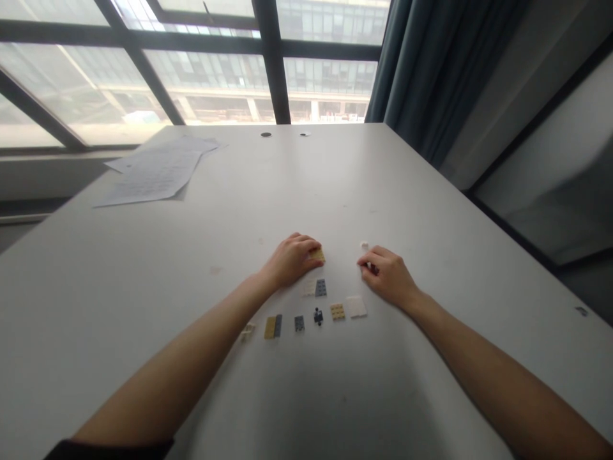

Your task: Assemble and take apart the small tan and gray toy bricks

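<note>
My left hand (294, 259) is closed around a tan building-block plate (317, 255), whose right end sticks out past the fingers. Opposite it, my right hand (385, 273) rests low over the table with thumb and fingertips pinched together; whatever is between them is too small to make out. Just beyond those fingers lies a small white piece (364, 245). Nearer to me, a dark grey plate (320, 287) touches a white plate (309, 287). A studded tan plate (338, 312) and a white square plate (356, 306) lie below.
Further pieces form a row: a dark jointed piece (318, 316), a small grey plate (299, 323), a tan strip (270, 327) beside a grey strip (278, 326), and a cream piece (248, 331) by my left forearm. Paper sheets (158, 169) lie at the white table's (268, 185) far left.
</note>
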{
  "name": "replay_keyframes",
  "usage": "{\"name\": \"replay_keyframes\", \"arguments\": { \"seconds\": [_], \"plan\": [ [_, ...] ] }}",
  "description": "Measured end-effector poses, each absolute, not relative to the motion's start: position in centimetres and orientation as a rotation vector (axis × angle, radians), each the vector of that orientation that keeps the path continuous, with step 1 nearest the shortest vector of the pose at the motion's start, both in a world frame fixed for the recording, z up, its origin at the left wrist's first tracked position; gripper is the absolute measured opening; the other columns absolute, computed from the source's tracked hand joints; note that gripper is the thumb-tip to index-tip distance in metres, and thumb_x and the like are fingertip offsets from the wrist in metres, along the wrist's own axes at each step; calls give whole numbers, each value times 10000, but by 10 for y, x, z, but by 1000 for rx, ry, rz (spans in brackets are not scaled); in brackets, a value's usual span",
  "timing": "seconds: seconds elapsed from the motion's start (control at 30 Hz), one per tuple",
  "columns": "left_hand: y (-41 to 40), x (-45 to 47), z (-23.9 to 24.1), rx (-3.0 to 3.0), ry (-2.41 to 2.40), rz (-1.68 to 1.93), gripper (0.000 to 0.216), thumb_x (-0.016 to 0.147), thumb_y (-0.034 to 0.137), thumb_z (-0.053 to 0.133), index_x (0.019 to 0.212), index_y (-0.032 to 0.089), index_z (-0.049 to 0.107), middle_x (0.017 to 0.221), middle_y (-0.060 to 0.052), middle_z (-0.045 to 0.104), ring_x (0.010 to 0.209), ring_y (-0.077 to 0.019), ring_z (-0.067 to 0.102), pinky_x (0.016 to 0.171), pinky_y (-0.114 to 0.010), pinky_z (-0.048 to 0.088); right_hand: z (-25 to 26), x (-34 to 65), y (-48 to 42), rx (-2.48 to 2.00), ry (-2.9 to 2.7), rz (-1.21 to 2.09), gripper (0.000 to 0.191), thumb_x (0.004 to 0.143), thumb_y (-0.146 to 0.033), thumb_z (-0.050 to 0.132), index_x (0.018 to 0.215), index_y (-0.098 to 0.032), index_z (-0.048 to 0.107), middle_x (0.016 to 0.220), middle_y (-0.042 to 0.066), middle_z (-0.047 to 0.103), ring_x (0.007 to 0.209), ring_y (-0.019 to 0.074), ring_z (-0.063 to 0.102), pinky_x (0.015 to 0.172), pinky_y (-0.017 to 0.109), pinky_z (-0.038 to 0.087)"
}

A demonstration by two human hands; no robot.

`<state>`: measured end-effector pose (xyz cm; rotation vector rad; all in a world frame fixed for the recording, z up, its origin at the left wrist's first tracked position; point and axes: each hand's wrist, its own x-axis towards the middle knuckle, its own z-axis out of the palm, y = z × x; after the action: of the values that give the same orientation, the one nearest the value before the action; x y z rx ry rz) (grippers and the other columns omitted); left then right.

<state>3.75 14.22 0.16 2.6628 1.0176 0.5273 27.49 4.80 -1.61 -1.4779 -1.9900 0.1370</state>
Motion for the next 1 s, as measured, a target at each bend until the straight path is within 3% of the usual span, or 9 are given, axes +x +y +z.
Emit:
{"name": "replay_keyframes", "arguments": {
  "seconds": [0.17, 0.33, 0.57, 0.73, 0.83, 1.0],
  "plan": [
    [146, 78, 1, 2692, 924, 509, 288, 774, 324, 673, 1019, 173, 679, 985, -72, 700, 931, -239, 590, 861, -360, 478, -17, 275, 50, -1631, -1830, 69, 204, 692, -60, 549, 848, -188, 579, 761, 11, 596, 683, 162, 547, 679, 270, 419],
    [146, 103, -2, 2687, 903, 544, 319, 773, 307, 664, 1064, 177, 658, 977, -75, 692, 939, -239, 592, 857, -361, 479, -19, 278, 52, -1729, -1754, 50, 108, 724, -106, 540, 778, -200, 542, 745, 4, 570, 655, 153, 526, 650, 265, 393],
    [147, 114, -5, 2672, 883, 581, 316, 761, 304, 691, 1048, 174, 658, 966, -66, 693, 935, -236, 582, 868, -359, 475, -20, 278, 55, -1735, -1762, 33, 113, 732, -103, 531, 790, -196, 559, 773, 9, 574, 660, 155, 526, 674, 276, 395],
    [141, 104, 4, 2623, 889, 698, 402, 799, 371, 676, 1150, 187, 605, 1209, -85, 605, 1100, -231, 532, 975, -382, 433, -19, 279, 54, -1690, -1738, 44, 133, 764, -128, 542, 872, -184, 596, 878, 44, 596, 710, 174, 554, 703, 295, 432],
    [132, 78, 16, 2537, 940, 813, 383, 824, 403, 649, 1140, 190, 604, 1192, -87, 599, 1116, -230, 522, 991, -395, 423, -17, 279, 52, -1627, -1758, 64, 135, 796, -144, 549, 911, -181, 609, 917, 62, 606, 774, 195, 576, 744, 315, 458],
    [106, 18, 31, 2637, 915, 404, 412, 800, 452, 664, 1138, 221, 625, 1118, -76, 630, 1038, -249, 551, 929, -404, 450, -11, 265, 45, -1436, -1948, 166, 158, 828, -165, 587, 978, -182, 634, 999, 81, 634, 980, 232, 576, 892, 366, 457]
  ]
}}
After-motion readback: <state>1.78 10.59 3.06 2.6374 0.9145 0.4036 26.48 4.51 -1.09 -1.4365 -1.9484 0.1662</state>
